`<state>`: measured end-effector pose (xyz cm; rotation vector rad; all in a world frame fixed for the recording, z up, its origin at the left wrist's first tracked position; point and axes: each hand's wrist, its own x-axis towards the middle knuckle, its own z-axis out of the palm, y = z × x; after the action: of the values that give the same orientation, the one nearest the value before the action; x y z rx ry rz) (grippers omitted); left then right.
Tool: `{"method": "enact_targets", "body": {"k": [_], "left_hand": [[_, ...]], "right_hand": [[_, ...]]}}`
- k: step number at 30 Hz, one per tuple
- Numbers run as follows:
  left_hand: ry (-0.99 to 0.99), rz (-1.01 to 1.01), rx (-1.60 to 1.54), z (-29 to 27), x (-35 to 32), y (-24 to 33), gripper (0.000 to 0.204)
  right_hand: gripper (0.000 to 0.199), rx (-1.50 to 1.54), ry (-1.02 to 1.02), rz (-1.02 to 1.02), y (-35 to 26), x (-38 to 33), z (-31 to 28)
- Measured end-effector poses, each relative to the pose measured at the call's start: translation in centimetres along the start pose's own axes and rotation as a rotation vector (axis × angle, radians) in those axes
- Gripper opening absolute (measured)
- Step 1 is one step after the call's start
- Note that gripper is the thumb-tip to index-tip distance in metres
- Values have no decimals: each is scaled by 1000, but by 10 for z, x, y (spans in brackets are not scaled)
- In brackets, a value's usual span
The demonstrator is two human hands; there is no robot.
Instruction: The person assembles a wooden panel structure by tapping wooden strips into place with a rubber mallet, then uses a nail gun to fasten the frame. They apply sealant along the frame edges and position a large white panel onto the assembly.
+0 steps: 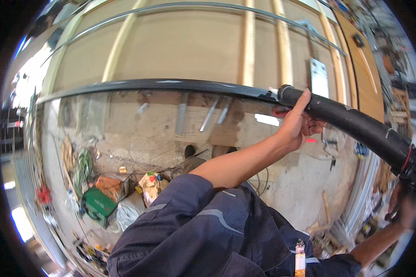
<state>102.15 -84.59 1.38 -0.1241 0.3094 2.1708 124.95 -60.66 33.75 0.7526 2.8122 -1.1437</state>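
workshop wall behind; left hand (295, 123) raised, gripping black caulking gun (356, 127).

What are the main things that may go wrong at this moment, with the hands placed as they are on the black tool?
1. The left hand grips only the front end of the black tube, close to its white nozzle; the tip might wander off the dark frame edge.
2. The right hand is at the picture's rim, blurred, so its hold cannot be judged.
3. Clutter on the floor below may catch anything dropped.
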Motion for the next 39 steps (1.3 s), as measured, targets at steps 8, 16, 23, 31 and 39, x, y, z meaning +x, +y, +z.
{"method": "enact_targets", "body": {"k": [8,16,23,31,39], "left_hand": [[207,252,119,-70,-79,79,45],[71,110,555,-139,-213,117,47],[433,74,925,-336,-358,172,40],[1040,-174,1319,-493,-535,219,58],[1442,64,723,-540,-671,144,46]], "right_hand": [[55,-10,-179,-299,-44,74,121],[38,158,228,-174,-88,48,105],[59,571,290,-202,-89,-45,166],[60,925,-203,-282,-200,17,426],[48,1026,-517,-250,-288,72,572]]}}
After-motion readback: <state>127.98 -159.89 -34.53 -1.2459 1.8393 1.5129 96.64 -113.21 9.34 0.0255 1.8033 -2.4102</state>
